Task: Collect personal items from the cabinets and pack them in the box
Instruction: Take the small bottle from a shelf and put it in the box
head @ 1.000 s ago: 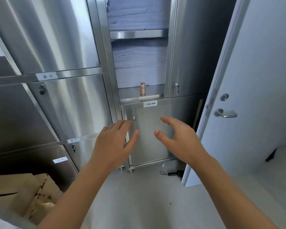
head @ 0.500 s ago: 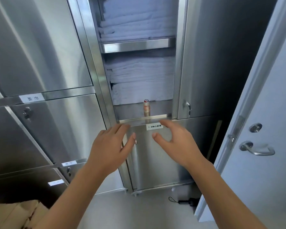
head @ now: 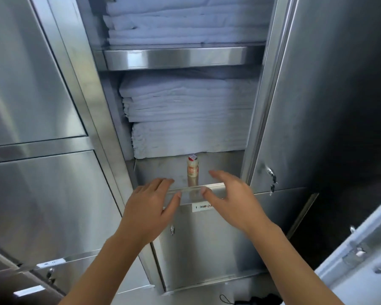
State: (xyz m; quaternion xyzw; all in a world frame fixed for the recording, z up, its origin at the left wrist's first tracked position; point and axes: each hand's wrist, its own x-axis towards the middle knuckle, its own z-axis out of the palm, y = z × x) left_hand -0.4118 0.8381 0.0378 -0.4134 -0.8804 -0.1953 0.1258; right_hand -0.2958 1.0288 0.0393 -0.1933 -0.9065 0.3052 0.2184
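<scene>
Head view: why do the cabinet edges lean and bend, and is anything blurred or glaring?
In the head view, the wide-angle lens tilts and bows the steel frame; the shelf edge carries a bright glare streak; the small bottle looks slightly soft; the open door darkens into shadow towards the right.

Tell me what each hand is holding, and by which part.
Nothing. The left hand and right hand are open, flanking the small bottle with no grip on it.

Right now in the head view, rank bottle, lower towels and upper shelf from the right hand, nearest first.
1. bottle, just left of the right hand.
2. lower towels, behind and above the bottle.
3. upper shelf, higher still.
</scene>
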